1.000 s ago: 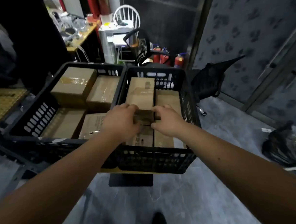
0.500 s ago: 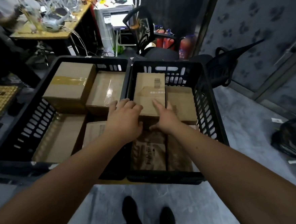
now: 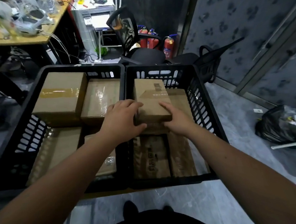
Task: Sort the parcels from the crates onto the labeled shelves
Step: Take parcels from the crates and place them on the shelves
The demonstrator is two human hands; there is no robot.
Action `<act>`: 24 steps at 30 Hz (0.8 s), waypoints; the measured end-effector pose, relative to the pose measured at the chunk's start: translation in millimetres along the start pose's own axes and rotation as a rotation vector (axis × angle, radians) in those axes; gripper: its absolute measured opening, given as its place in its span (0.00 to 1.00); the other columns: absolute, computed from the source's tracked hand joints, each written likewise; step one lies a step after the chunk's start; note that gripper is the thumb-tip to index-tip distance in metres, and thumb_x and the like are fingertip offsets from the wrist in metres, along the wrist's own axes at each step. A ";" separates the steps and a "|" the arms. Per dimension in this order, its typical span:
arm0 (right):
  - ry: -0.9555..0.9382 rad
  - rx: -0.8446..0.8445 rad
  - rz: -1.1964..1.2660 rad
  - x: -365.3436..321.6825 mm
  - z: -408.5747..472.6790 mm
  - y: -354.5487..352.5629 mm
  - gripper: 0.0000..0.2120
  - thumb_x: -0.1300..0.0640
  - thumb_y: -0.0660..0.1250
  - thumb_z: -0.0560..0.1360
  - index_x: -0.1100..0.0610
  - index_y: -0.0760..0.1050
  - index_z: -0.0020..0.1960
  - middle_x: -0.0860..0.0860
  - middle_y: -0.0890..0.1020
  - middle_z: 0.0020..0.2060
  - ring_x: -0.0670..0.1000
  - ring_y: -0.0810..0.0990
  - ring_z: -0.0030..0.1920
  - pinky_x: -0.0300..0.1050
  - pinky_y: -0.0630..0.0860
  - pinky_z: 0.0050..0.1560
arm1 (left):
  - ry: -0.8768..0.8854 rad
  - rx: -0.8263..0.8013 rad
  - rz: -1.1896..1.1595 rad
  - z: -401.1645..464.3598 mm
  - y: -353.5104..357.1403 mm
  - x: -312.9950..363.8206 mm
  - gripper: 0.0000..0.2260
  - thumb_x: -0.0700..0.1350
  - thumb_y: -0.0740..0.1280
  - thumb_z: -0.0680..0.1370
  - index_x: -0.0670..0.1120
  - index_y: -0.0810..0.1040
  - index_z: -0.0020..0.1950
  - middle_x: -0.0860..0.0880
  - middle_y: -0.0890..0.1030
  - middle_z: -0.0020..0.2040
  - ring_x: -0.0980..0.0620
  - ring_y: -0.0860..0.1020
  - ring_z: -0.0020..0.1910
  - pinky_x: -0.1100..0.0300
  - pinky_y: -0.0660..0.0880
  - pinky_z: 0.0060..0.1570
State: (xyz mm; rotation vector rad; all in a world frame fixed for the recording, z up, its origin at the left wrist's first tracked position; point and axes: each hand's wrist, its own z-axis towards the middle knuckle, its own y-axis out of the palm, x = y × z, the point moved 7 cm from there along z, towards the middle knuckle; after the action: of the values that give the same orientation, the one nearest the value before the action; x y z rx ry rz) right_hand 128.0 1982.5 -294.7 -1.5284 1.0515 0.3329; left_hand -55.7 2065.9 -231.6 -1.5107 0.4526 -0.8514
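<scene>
Two black slatted crates stand side by side in front of me, a left crate (image 3: 25,132) and a right crate (image 3: 206,111), both full of brown cardboard parcels. A small parcel with a barcode (image 3: 151,99) lies on top of the others in the right crate. My left hand (image 3: 121,119) grips its near left corner, thumb curled under the front edge. My right hand (image 3: 176,117) holds its near right corner, fingers lying along the top. A large taped parcel (image 3: 60,98) sits at the far left of the left crate.
A black office chair (image 3: 129,36) and red fire extinguishers (image 3: 168,46) stand behind the crates. A cluttered wooden desk (image 3: 16,37) is at the far left. A black rubbish bag (image 3: 281,125) lies on the floor to the right, by a patterned wall.
Both hands have closed in on the barcode parcel's near corners, and the parcel sits raised above its neighbours. The camera has tilted down and closer to the crates.
</scene>
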 end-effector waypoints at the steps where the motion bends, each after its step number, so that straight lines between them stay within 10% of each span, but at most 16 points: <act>1: 0.002 0.013 0.043 -3.1 -4.5 -12.2 0.41 0.65 0.73 0.76 0.40 0.61 0.81 0.49 0.67 0.78 0.54 0.71 0.73 0.45 0.74 0.67 | 0.009 0.016 -0.028 0.7 -1.9 0.6 0.36 0.67 0.71 0.74 0.59 0.64 0.79 0.54 0.70 0.76 0.49 0.67 0.75 0.43 0.63 0.75; 11: 0.017 0.115 0.356 -7.6 -42.8 -93.5 0.28 0.51 0.80 0.73 0.41 0.74 0.69 0.47 0.79 0.62 0.55 0.84 0.57 0.58 0.85 0.52 | 0.051 0.020 -0.345 4.5 -3.0 17.9 0.36 0.67 0.69 0.76 0.52 0.67 0.79 0.53 0.77 0.70 0.50 0.75 0.69 0.46 0.74 0.68; 15: 0.081 0.271 0.493 3.3 -46.9 -98.1 0.37 0.44 0.80 0.71 0.42 0.67 0.75 0.51 0.79 0.64 0.55 0.83 0.58 0.50 0.82 0.42 | -0.023 0.010 -0.516 8.7 0.5 29.5 0.35 0.67 0.68 0.76 0.53 0.68 0.78 0.55 0.78 0.70 0.54 0.77 0.66 0.48 0.77 0.64; 24: -0.023 0.274 0.498 0.6 -55.3 -91.6 0.45 0.36 0.79 0.67 0.46 0.65 0.78 0.45 0.75 0.70 0.48 0.75 0.69 0.55 0.76 0.69 | -0.291 0.213 -1.006 13.4 0.3 40.3 0.21 0.63 0.67 0.80 0.52 0.78 0.66 0.53 0.81 0.57 0.55 0.81 0.54 0.67 0.75 0.43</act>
State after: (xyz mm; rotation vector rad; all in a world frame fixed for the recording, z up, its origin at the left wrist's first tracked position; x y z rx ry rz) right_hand 179.0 1923.4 -221.6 -1.0047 1.3944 0.5234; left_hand -19.6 2045.8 -221.4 -1.6020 -0.6675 -1.3512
